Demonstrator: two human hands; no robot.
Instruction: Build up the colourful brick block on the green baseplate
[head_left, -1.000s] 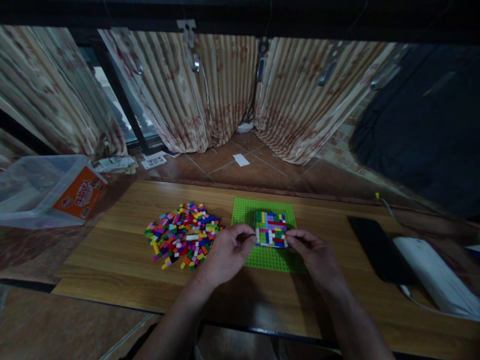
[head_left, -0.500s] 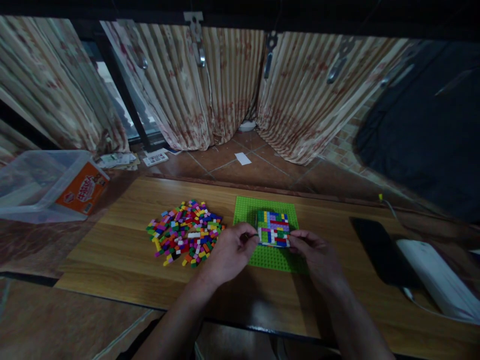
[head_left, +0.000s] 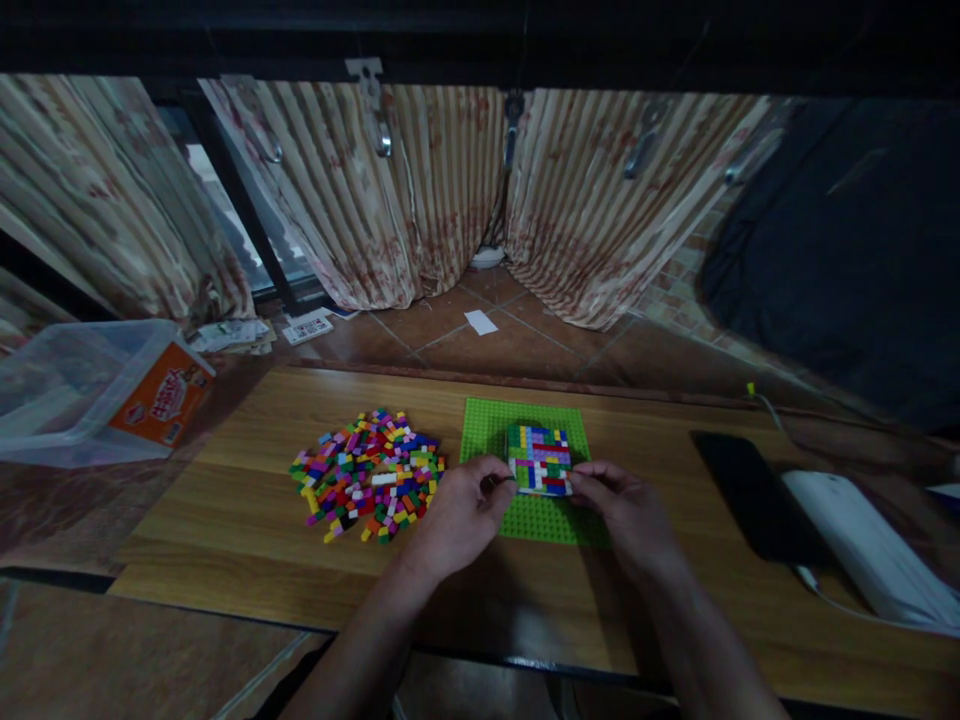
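A block of many-coloured small bricks (head_left: 538, 458) stands on a green baseplate (head_left: 487, 425) in the middle of a wooden table (head_left: 247, 520). My left hand (head_left: 461, 515) pinches at the block's near left corner, and something small may sit between its fingertips, too small to tell. At the block's near right corner, my right hand (head_left: 626, 510) has its fingertips touching the bricks. A heap of loose coloured bricks (head_left: 366, 472) lies left of the baseplate, close to my left hand.
A clear plastic tub (head_left: 67, 385) with an orange label sits at the far left. A black phone (head_left: 742, 490) and a white oblong device (head_left: 862, 545) with a cable lie on the right. Striped curtains hang beyond the table over a tiled floor.
Both hands have stayed at the block's near corners with only slight finger movement. The view has shifted a little as my head moved.
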